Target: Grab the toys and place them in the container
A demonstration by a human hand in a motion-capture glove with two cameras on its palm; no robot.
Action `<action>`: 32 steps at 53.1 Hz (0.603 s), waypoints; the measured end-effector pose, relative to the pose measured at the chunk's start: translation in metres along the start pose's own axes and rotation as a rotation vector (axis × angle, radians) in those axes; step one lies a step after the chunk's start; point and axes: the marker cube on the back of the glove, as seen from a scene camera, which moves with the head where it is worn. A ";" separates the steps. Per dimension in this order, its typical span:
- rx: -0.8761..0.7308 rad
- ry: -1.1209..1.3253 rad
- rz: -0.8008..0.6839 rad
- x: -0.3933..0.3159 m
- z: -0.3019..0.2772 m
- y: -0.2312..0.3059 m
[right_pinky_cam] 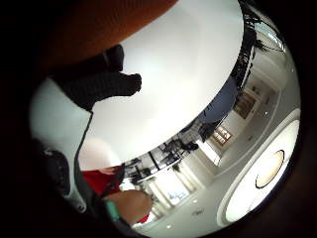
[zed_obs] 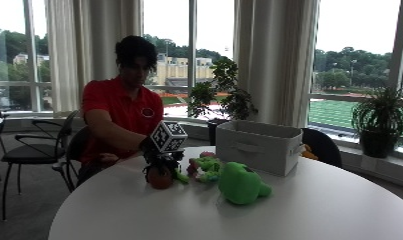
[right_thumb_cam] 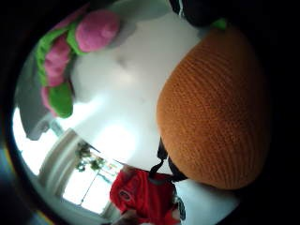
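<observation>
Nearest us a green plush toy (zed_obs: 241, 184) lies on the white table (zed_obs: 188, 215). Beyond it stands the grey container (zed_obs: 257, 146); we cannot see inside. Our gloved right hand (zed_obs: 160, 159) grips an orange knitted toy (zed_obs: 160, 178) beside a pink-and-green toy (zed_obs: 204, 167).

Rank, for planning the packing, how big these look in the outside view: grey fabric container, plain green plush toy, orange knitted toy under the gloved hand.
Largest to smallest:
1. Grey fabric container.
2. Plain green plush toy, though it sits nearer the camera.
3. Orange knitted toy.
</observation>
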 end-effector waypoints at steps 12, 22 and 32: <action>0.193 -0.035 0.060 -0.010 0.006 0.004; 0.445 -0.050 0.109 -0.010 0.009 0.001; 0.576 -0.131 0.115 0.003 0.004 -0.008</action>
